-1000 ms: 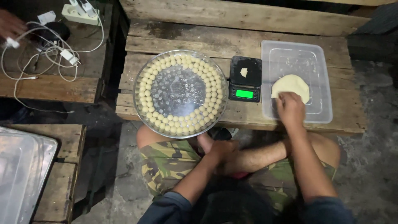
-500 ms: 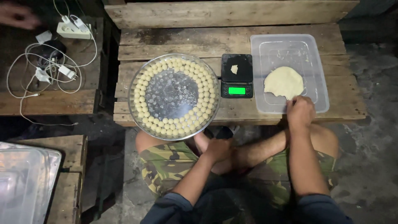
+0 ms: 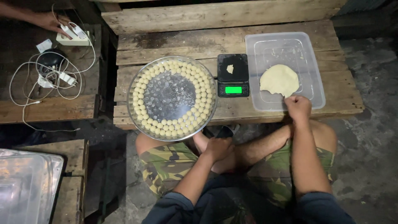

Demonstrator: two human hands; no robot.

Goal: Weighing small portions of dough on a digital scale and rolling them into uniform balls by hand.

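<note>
Reaching forward, my right hand (image 3: 297,108) sits at the near rim of the clear plastic tub (image 3: 316,62), fingers curled into a loose fist right at the edge of the flat dough lump (image 3: 279,79); whether it pinches any dough I cannot tell. My left hand (image 3: 218,148) rests closed in my lap, apparently empty. Beside the tub stands a small scale (image 3: 233,75), then the round metal tray (image 3: 172,95) ringed with dough balls (image 3: 139,108).
</note>
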